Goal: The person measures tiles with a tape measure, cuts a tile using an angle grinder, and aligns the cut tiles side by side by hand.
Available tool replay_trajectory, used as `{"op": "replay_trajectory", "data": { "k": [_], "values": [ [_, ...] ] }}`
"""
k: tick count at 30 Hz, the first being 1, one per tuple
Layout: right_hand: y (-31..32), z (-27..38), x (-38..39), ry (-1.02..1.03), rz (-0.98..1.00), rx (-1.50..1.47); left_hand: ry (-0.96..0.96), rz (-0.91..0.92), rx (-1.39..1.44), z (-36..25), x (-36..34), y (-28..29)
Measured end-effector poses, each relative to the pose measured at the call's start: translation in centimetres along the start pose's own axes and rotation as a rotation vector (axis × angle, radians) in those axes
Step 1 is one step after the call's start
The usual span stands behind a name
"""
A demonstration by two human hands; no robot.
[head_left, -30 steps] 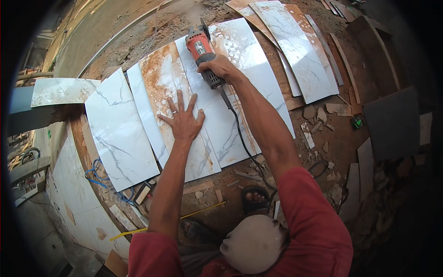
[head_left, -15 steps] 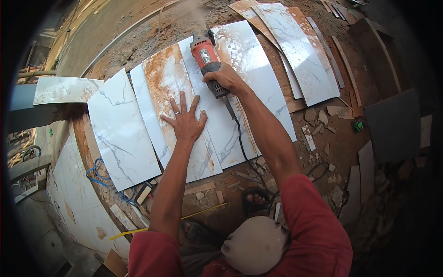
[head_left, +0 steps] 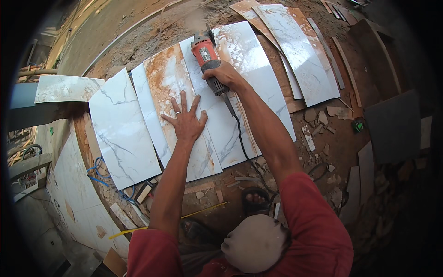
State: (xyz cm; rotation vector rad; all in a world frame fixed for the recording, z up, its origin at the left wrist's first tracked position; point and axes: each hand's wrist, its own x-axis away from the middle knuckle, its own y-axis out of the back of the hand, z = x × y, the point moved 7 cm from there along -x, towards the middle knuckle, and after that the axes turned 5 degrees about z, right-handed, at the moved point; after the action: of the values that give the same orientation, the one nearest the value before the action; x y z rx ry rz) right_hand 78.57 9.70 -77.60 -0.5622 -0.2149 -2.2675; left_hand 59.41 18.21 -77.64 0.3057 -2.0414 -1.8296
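My right hand [head_left: 224, 77] is wrapped round the dark rear body of a red angle grinder [head_left: 204, 51]. Its head is at the far edge of a white, grey-veined tile [head_left: 221, 136], and pale dust [head_left: 196, 21] rises beyond it. The cutting disc is hard to make out. A black cord [head_left: 238, 127] runs from the grinder back toward me. My left hand [head_left: 187, 121] lies flat with fingers spread on the neighbouring tile strip [head_left: 164, 69], which is smeared with brown dirt. A ring is on one finger.
More marbled tiles lie at the left [head_left: 122, 134] and far right [head_left: 300, 55]. Around my sandalled foot [head_left: 255, 198] are broken tile pieces [head_left: 308, 138], a yellow tape measure [head_left: 203, 211] and a blue cord [head_left: 96, 171]. A dark panel [head_left: 392, 127] stands on the right.
My right hand and the angle grinder have edged very slightly away from me. The left hand stays flat on the tile strip.
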Motion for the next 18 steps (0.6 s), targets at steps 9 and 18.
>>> {"op": "replay_trajectory", "data": {
  "k": [9,18],
  "values": [
    [0.1,-0.8,0.2,0.061,-0.012,0.041,-0.003,0.004,0.000,-0.2,0.0,0.0],
    [-0.5,-0.8,1.4,0.041,-0.017,0.029,0.008,0.066,-0.017,0.0,0.0,0.5]
  ]
}}
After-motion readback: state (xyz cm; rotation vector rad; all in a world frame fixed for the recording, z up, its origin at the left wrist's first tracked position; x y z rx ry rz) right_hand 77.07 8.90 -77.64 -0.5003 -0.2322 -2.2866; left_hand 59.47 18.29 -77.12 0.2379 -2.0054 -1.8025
